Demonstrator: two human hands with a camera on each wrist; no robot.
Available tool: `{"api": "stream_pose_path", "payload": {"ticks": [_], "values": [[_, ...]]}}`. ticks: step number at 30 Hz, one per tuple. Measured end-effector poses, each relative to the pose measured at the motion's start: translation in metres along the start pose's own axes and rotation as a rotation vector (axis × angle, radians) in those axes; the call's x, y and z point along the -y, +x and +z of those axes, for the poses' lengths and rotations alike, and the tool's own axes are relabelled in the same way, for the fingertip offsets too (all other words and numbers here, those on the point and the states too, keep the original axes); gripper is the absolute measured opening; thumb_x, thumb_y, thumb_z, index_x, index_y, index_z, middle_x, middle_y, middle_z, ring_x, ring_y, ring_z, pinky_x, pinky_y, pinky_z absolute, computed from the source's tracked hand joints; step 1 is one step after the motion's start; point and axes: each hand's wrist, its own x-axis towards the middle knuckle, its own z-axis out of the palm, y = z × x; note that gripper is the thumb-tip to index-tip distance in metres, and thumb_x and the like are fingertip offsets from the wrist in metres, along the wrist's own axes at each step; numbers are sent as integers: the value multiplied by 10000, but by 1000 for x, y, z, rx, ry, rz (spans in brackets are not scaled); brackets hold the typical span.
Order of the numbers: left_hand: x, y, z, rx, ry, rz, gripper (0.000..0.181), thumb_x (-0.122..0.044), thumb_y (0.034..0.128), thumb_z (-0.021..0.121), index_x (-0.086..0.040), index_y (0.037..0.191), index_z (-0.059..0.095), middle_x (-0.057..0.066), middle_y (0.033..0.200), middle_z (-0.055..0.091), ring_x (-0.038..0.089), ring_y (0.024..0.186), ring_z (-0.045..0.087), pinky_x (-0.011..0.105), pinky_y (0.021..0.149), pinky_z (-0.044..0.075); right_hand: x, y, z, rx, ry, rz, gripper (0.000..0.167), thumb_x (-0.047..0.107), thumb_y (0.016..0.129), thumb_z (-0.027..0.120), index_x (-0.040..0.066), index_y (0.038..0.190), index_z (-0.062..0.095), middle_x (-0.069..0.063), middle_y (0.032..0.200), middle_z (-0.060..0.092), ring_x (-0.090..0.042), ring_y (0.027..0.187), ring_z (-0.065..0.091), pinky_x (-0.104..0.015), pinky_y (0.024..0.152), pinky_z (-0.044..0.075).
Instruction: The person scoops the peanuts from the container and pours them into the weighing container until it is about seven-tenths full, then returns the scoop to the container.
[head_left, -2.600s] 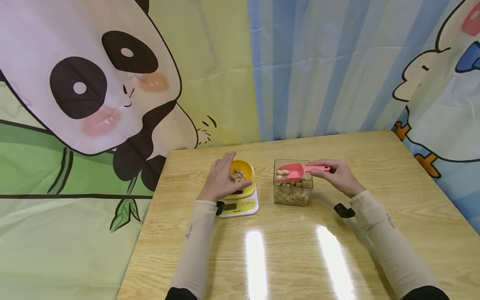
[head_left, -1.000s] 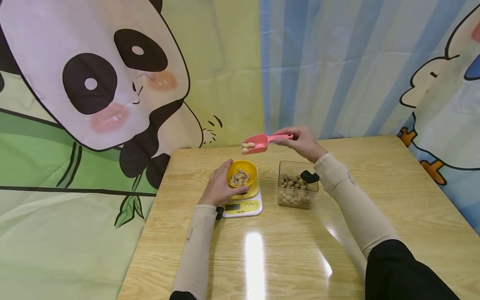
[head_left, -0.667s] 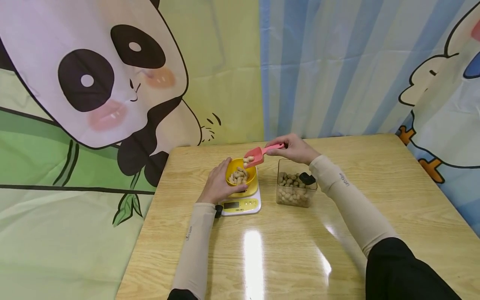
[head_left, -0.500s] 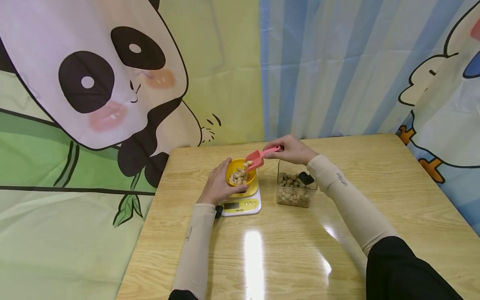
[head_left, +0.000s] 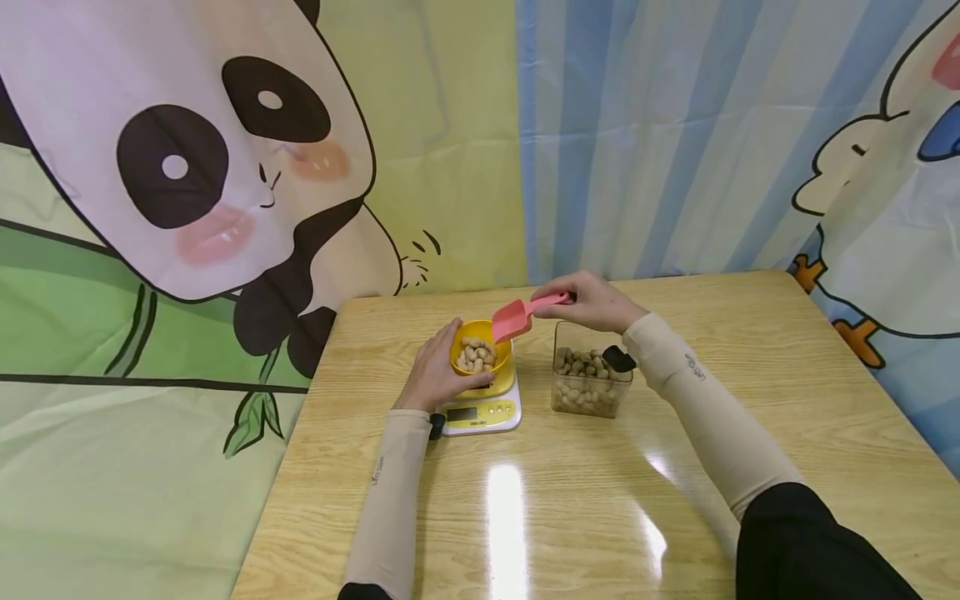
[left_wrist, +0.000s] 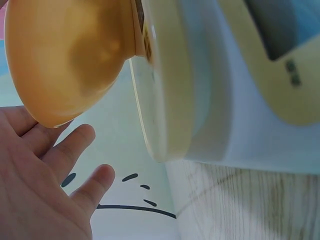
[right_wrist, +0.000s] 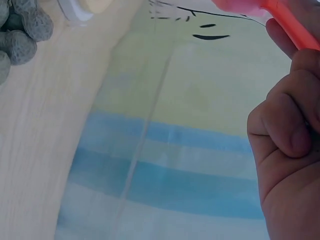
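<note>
My left hand (head_left: 442, 368) holds the yellow bowl (head_left: 504, 360) at its side, thumb at the near side and fingers at the left. In the left wrist view the bowl (left_wrist: 65, 55) has some fingers against its wall; the others reach out straight. Peanuts (head_left: 477, 354) lie in the bowl, which stands on a white-and-yellow kitchen scale (head_left: 483, 415). My right hand (head_left: 588, 302) pinches the handle of a pink scoop (head_left: 512, 322), tipped over the bowl's right rim; no peanuts show in it. The right wrist view has only part of the scoop (right_wrist: 242, 6).
To the right of the scale a clear square container (head_left: 590, 377) holds many peanuts, partly under my right wrist. Everything stands on a wooden table (head_left: 585, 500). A printed curtain (head_left: 465, 142) with a panda hangs behind the table's far edge.
The right hand lifted the scoop with peanuts from the container, carried it left and tipped it; the peanuts dropped into the bowl. The left hand stayed at the bowl.
</note>
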Motion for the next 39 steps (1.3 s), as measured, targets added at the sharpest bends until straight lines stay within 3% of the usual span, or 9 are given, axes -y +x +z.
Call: {"api": "stream_pose_path", "payload": {"ticks": [6,8,11,16,22,28,35,39], "values": [[1,0,1,-3,-1,9,1212,-707,694,808,-194,1626,228,-4,1651,287,292,1469,317,555,1197,227,6,-20,-16,-58,-15,37,230,329,929,758,225,1134,777,-34,717,562,-163,599,405,-271,546,354],[1,0,1,-2,-2,8,1219,-713,689,807,-203,1629,221,-13,1653,280,287,1471,315,557,1195,233,6,-29,-22,-85,-10,68,243,357,925,758,246,1141,775,-24,768,618,-166,610,431,-278,555,383],[0,-1,-1,-4,-8,8,1218,-705,686,814,-227,1631,212,-25,1653,279,284,1472,314,558,1194,232,1,-42,-32,-135,5,123,281,371,920,762,240,1169,771,-22,865,691,-173,627,476,-281,567,422],[0,0,-1,-3,-8,19,1213,-697,694,814,-230,1633,203,-13,1654,278,297,1474,312,566,1194,229,-7,-65,-45,-213,27,208,301,350,926,761,215,1195,763,-58,896,685,-185,625,454,-290,552,414],[1,0,1,-7,0,11,1212,-695,690,820,-224,1629,216,-12,1651,284,296,1475,309,563,1195,231,-7,-92,-52,-265,39,233,289,275,940,755,156,1203,754,-91,945,697,-168,645,472,-280,558,424],[2,1,1,-12,10,16,1216,-725,684,803,-257,1631,201,-20,1651,283,284,1477,310,565,1190,247,2,-116,-49,-271,40,236,275,168,953,735,54,1203,739,-153,931,692,-127,639,467,-267,579,444],[2,1,1,-11,6,16,1212,-716,689,805,-270,1633,190,-30,1654,274,286,1482,303,575,1187,249,-31,-136,-40,-239,30,322,258,277,934,761,181,1174,762,-75,890,689,-136,626,465,-281,556,437],[2,0,2,-10,4,0,1211,-705,688,813,-275,1633,191,-39,1653,274,278,1484,300,574,1187,249,-35,-136,-33,-179,4,299,245,346,925,761,229,1140,772,-9,903,709,-159,664,529,-282,575,472]]}}
